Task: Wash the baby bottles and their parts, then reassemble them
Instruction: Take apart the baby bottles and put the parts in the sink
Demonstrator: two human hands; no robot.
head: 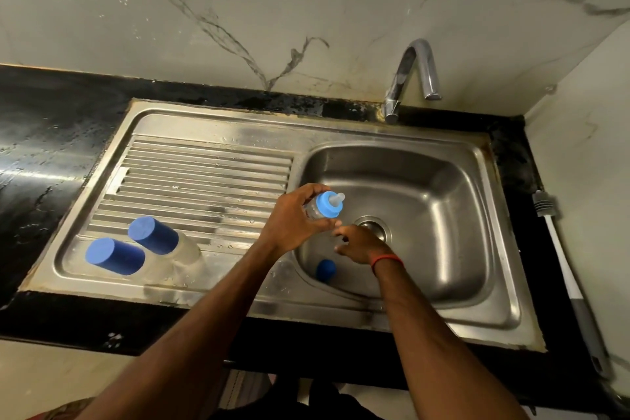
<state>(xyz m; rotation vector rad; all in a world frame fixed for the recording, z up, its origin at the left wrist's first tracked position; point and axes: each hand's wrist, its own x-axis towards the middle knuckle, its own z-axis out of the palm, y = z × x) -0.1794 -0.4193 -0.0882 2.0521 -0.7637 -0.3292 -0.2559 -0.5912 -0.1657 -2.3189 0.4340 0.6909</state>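
Note:
My left hand grips a clear baby bottle with a light blue collar and a clear teat, tilted to the right over the sink basin. Just below the bottle hovers my right hand, fingers loosely spread and holding nothing; a red band is on its wrist. A dark blue cap lies in the basin near its front left corner. Two more clear bottles with dark blue caps lie on their sides on the drainboard, one nearer the left and one beside it.
A chrome tap stands behind the basin, with no water running. A white and grey bottle brush lies on the black counter at the right, by the wall. The drain sits mid-basin. Black counter extends left.

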